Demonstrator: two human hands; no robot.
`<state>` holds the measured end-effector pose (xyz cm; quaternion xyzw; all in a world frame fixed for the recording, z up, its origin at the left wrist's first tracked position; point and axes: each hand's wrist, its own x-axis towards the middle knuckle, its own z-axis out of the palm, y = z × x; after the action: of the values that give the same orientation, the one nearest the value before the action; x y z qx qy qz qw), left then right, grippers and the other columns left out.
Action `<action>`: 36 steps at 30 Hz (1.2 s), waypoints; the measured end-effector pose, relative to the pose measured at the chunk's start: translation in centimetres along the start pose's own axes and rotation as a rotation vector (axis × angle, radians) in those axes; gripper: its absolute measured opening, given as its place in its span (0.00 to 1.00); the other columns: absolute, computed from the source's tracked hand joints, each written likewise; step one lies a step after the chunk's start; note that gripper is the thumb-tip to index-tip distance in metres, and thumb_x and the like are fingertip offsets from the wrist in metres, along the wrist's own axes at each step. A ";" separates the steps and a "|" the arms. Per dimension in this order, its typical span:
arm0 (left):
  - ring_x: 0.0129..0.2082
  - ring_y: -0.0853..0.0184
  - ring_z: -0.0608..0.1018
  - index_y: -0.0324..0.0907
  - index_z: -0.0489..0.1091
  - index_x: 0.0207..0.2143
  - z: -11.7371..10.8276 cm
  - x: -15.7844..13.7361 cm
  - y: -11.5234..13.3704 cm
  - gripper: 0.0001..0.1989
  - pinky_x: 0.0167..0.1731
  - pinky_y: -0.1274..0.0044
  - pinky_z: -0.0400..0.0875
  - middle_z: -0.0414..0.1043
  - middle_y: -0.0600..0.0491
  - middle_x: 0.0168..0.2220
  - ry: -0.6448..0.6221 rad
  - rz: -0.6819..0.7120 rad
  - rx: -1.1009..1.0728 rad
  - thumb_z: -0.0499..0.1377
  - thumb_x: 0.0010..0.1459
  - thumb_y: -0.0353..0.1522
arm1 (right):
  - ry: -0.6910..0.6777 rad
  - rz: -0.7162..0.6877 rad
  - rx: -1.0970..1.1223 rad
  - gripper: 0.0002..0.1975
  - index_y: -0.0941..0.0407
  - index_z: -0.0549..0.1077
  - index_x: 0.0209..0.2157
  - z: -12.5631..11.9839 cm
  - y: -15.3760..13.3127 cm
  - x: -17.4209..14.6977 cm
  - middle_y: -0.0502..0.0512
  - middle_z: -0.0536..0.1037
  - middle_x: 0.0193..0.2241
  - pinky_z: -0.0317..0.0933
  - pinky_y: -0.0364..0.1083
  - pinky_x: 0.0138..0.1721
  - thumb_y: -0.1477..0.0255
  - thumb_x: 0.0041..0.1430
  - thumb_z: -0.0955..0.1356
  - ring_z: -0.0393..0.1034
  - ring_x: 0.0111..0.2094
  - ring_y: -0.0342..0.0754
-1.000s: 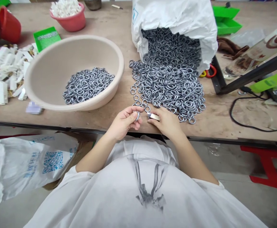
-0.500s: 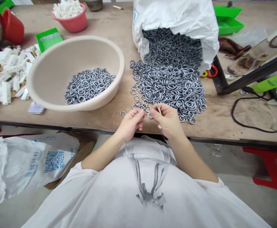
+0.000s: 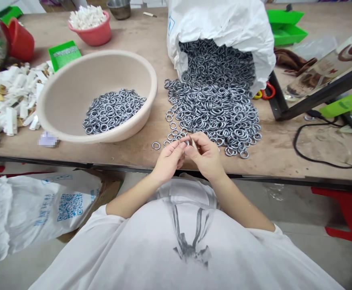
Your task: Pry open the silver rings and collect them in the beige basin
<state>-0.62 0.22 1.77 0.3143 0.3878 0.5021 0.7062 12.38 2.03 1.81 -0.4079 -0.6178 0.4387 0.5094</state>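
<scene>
My left hand is closed at the table's front edge, its thumb and finger pinching a small grey ring. Fingertips of both hands meet around this ring, so part of it is hidden. In my right hand is a thin, pale, blade-like tool, pointing up between thumb and forefinger; its exact kind is unclear. Just beyond the hands spreads a heap of grey rings, spilling from a white sack. One loose ring lies left of my left hand.
A beige basin holding more rings stands to the left. White pieces, a green tray and a red bowl sit farther left and back. To the right are a black metal frame and a cable.
My two hands have come together, and the ring is now between their fingertips. The pale tool has shifted left with my right hand. The whole view has tilted slightly.
</scene>
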 end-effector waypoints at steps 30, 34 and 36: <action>0.13 0.81 0.52 0.41 0.58 0.24 -0.2 -1.7 0.5 0.25 0.13 0.86 0.46 0.51 0.64 0.18 -0.129 -0.127 -0.002 0.66 0.52 0.48 | -0.041 0.029 -0.334 0.18 0.55 0.69 0.28 -2.0 0.7 0.6 0.49 0.71 0.24 0.54 0.45 0.31 0.58 0.68 0.64 0.64 0.27 0.44; 0.12 0.80 0.56 0.40 0.60 0.23 -1.8 -2.2 2.1 0.22 0.13 0.84 0.50 0.56 0.62 0.18 -0.036 -0.033 -0.055 0.67 0.52 0.44 | -0.045 0.142 -0.560 0.20 0.55 0.72 0.30 -1.2 2.2 2.4 0.51 0.75 0.26 0.54 0.46 0.32 0.55 0.67 0.62 0.67 0.30 0.47; 0.13 0.80 0.59 0.39 0.65 0.26 -3.3 -2.0 3.4 0.17 0.13 0.84 0.52 0.60 0.61 0.20 0.122 0.097 -0.071 0.67 0.52 0.41 | -0.201 0.140 -0.735 0.18 0.54 0.76 0.35 0.3 2.0 2.9 0.54 0.79 0.33 0.56 0.46 0.34 0.55 0.65 0.65 0.70 0.35 0.50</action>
<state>-5.50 -0.52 3.42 0.2764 0.3962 0.5675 0.6667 11.74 5.29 0.66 -0.5593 -0.7515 0.2594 0.2350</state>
